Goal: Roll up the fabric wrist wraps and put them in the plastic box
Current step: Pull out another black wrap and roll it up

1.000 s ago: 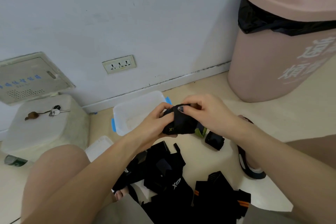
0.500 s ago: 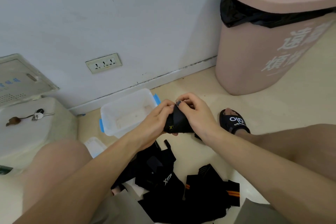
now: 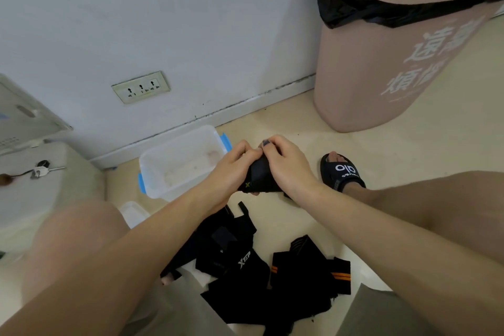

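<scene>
Plastic box (image 3: 152, 172), open and seemingly bare inside, on the floor against the wall's base, just left of both hands; long axis slanting from near-left up to far-right, blue clips at both short ends. Far-right corner nearest the hands, left hand (image 3: 231, 169) the closer one.
Loose heap of black wrist wraps (image 3: 245, 275) on the floor between the knees, nearer the camera than the hands, unrolled.
Held wrap (image 3: 259, 177) gripped from both sides: left hand curled round its left and underside, right hand (image 3: 289, 166) curled over its top and right side, fingertips meeting at the far end. Roll apparently nearly closed, though its free end hidden under the fingers; cannot tell.
Next move judged: short carry leftward, drop into the box.
Right edge of the heap cut off by the right forearm.
</scene>
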A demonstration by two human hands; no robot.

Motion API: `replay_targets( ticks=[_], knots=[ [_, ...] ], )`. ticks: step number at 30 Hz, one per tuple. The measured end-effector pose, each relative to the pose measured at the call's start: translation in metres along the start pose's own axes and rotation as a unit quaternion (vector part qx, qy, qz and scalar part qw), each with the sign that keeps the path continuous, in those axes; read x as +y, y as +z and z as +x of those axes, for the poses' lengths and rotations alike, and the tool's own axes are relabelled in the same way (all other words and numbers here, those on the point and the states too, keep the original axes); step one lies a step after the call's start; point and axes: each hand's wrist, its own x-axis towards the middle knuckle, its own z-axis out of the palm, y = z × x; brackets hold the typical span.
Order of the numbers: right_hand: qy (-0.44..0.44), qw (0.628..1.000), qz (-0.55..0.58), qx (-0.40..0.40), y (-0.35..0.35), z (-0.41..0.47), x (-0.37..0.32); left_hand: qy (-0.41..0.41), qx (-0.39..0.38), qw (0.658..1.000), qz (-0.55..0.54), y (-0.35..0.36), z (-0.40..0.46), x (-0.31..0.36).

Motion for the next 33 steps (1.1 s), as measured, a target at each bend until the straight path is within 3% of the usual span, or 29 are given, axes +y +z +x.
replay_targets(
  ticks=[4,8,12,17,21,26,29,33],
  knots=[
    [-0.057,0.991,-0.067,-0.103,-0.005,-0.012,0.005,-0.015,0.021,1.0,0.015,-0.012,0.005,-0.005],
    [-0.127,0.952,-0.206,-0.186,-0.013,-0.006,0.015,-0.044,0.02,0.999,0.007,-0.015,0.016,-0.013],
    [-0.107,0.915,-0.33,-0.208,-0.015,0.013,0.033,-0.075,-0.008,0.997,0.01,-0.001,0.032,-0.036],
    [-0.044,0.899,-0.38,-0.212,-0.009,0.032,0.082,-0.168,-0.009,0.985,-0.045,0.003,0.041,-0.077],
    [0.048,0.876,-0.421,-0.232,-0.021,0.043,0.137,-0.209,-0.016,0.97,0.124,-0.006,0.044,-0.135],
    [0.156,0.864,-0.434,-0.203,-0.044,0.055,0.202,-0.193,-0.144,0.907,0.345,-0.018,0.034,-0.206],
    [0.17,0.839,-0.482,-0.185,-0.05,0.058,0.233,-0.174,-0.185,0.848,0.466,-0.02,0.026,-0.237],
    [0.148,0.817,-0.53,-0.172,-0.044,0.06,0.265,-0.157,-0.185,0.809,0.535,-0.013,0.021,-0.265]
  ],
)
